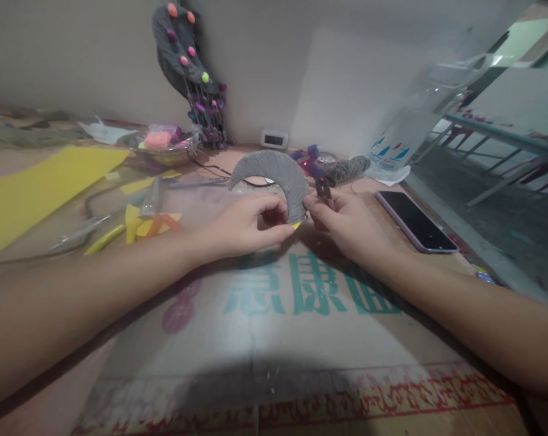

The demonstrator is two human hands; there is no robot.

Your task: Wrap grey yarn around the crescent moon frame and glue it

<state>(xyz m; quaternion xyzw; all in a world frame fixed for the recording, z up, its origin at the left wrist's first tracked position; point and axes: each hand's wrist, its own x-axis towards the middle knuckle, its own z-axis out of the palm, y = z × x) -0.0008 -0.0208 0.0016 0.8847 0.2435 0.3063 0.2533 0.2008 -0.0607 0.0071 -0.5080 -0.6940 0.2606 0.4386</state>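
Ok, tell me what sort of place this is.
Probably a home craft workspace: a grey yarn-wrapped crescent being worked, a yellow sheet with cut scraps alongside, and a bead-trimmed hanging in the corner.

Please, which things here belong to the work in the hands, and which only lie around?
In hand: left hand, right hand, grey yarn-wrapped crescent, probably the grey yarn heap.
Lying about: phone, yellow sheet, yellow scraps, plastic bag.

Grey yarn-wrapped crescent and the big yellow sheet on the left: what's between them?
Head view: between grey yarn-wrapped crescent and yellow sheet lie yellow and orange scraps, a grey metal tool and a dark cable.
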